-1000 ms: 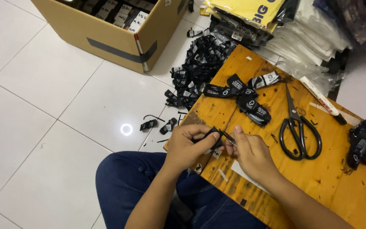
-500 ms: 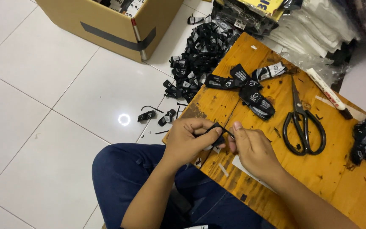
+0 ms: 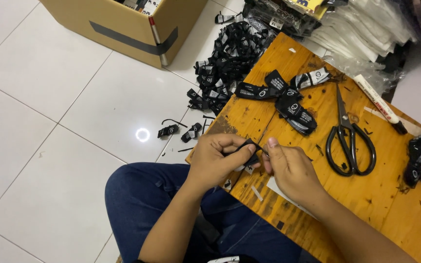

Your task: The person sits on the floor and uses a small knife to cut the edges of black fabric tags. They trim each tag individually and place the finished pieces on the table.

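Low in the middle of the frame, the left hand and right hand meet over the near edge of the wooden desk, both pinching a small black label between fingertips. Black scissors lie just right of the hands. More black labels sit higher on the desk, a heap of them spills over the floor tiles beyond, and a cardboard box fills the upper left.
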